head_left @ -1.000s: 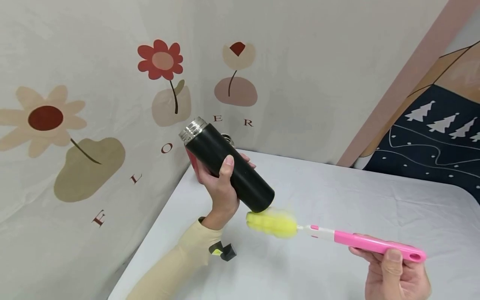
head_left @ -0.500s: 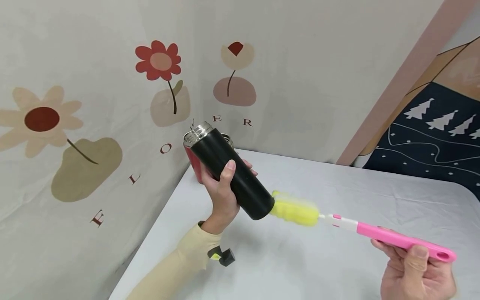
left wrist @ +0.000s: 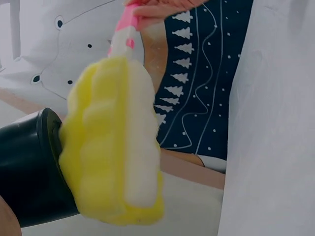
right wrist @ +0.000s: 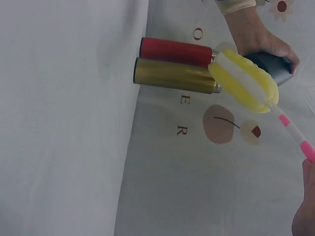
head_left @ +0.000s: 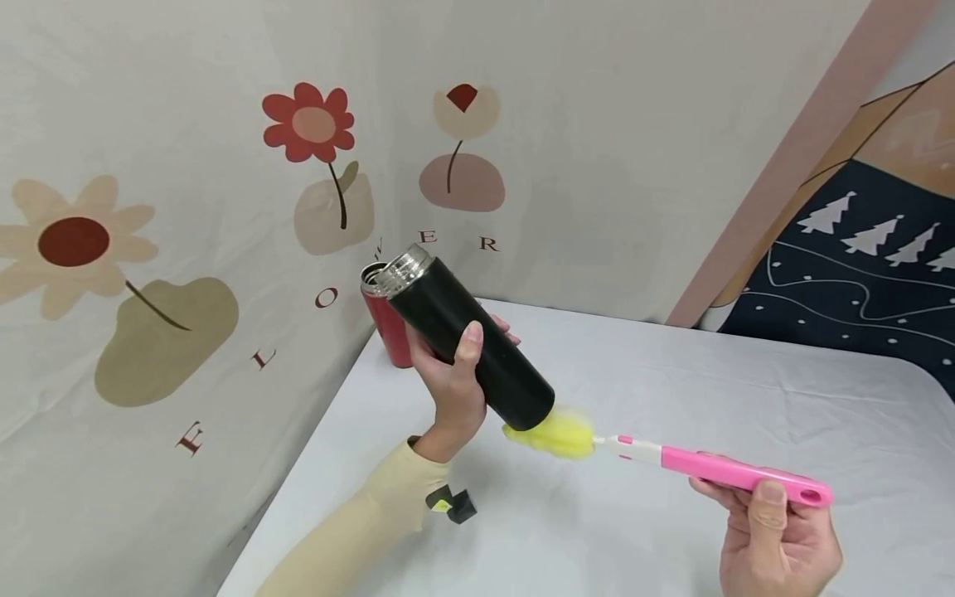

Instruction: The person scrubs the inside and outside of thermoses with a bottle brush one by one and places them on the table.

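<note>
My left hand [head_left: 455,385] grips a black thermos bottle [head_left: 477,348] around its middle, thumb on the near side. The bottle is lidless and tilted, its bare steel mouth up to the left and its base down to the right. At the base, the yellow sponge head of a bottle brush [head_left: 559,434] touches the outside of the bottle, as the left wrist view also shows with the sponge [left wrist: 108,147] against the bottle's end [left wrist: 34,167]. In my right hand [head_left: 779,535] the brush's pink handle [head_left: 734,469] is held between thumb and fingers.
A red thermos bottle [head_left: 388,327] stands open at the table's back left corner. Beside it, in the right wrist view, is a gold bottle [right wrist: 174,75]. A white cloth covers the table [head_left: 634,531]; flower-printed fabric walls [head_left: 582,166] rise behind it.
The brush has swung right along the bottle's base and back left again. The black bottle has shifted slightly right and down, uncovering more of the red bottle.
</note>
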Tool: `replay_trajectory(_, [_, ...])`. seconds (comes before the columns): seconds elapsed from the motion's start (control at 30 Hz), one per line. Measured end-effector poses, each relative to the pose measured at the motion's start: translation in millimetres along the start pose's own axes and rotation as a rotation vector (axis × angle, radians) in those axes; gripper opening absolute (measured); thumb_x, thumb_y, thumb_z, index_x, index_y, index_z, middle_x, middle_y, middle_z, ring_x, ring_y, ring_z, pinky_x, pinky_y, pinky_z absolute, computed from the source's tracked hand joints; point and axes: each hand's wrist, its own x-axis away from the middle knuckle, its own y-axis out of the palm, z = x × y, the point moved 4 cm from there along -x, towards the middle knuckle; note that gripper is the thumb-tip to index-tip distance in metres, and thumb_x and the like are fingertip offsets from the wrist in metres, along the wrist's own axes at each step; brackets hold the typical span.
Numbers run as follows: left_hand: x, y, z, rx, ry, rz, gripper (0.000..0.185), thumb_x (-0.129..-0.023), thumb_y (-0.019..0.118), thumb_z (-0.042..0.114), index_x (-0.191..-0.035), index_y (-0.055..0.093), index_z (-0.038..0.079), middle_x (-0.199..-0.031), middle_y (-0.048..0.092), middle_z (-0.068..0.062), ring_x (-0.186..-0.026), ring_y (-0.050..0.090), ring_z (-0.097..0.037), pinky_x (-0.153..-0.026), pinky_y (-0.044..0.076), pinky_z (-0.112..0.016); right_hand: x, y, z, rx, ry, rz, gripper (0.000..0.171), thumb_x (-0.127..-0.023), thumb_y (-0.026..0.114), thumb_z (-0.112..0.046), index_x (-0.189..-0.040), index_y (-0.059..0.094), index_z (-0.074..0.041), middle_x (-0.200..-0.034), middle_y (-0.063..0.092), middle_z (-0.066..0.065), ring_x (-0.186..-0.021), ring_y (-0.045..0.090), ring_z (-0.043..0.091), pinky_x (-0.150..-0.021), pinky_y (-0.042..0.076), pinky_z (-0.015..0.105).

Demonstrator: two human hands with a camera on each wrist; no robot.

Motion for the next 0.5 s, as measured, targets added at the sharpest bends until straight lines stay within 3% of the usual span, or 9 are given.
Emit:
replay_trajectory(0.2, [4.2, 0.9, -14.5, -0.023, 0.04, -0.014, 0.048, -0.094, 0.065, 0.009, -0.138, 0.047, 0.01, -0.098, 0.069, -0.018, -0.079, 0.075, -0.03, -0.076, 0.067, -0.048, -1, -8, -6, -0.041, -0.01, 0.021, 0.017, -0.11, 0.044, 0.016, -0.115, 0.05, 0.031, -0.098, 0.068, 0.037, -0.087, 0.08, 0.044, -0.076, 0.063, 0.046])
replay_trajectory(0.3, [7.1, 2.7, -24.8, -0.055, 0.027, -0.023, 0.052, -0.095, 0.069, 0.013, -0.141, 0.047, 0.012, -0.102, 0.069, -0.017, -0.081, 0.075, -0.03, -0.077, 0.067, -0.046, -5, -16, -11, -0.044, -0.009, 0.039, 0.018, -0.11, 0.045, 0.015, -0.117, 0.049, 0.031, -0.1, 0.069, 0.04, -0.088, 0.079, 0.044, -0.076, 0.063, 0.046])
replay_trajectory(0.4, [9.9, 7.3, -38.2, -0.117, 0.006, -0.044, 0.057, -0.096, 0.074, 0.019, -0.144, 0.045, 0.01, -0.11, 0.066, -0.014, -0.087, 0.073, -0.029, -0.08, 0.066, -0.042, -9, -26, -18, 0.045, -0.009, 0.095, 0.018, -0.109, 0.052, 0.011, -0.117, 0.052, 0.027, -0.1, 0.07, 0.037, -0.089, 0.08, 0.041, -0.075, 0.062, 0.044])
replay_trajectory(0.5, [12.8, 17.3, -56.5, -0.182, -0.035, -0.11, 0.067, -0.095, 0.078, 0.024, -0.147, 0.041, 0.004, -0.12, 0.063, -0.01, -0.098, 0.069, -0.027, -0.087, 0.063, -0.04, -15, -38, -26, 0.053, -0.035, 0.137, 0.018, -0.109, 0.053, 0.01, -0.116, 0.052, 0.026, -0.099, 0.07, 0.038, -0.09, 0.08, 0.041, -0.074, 0.062, 0.044])
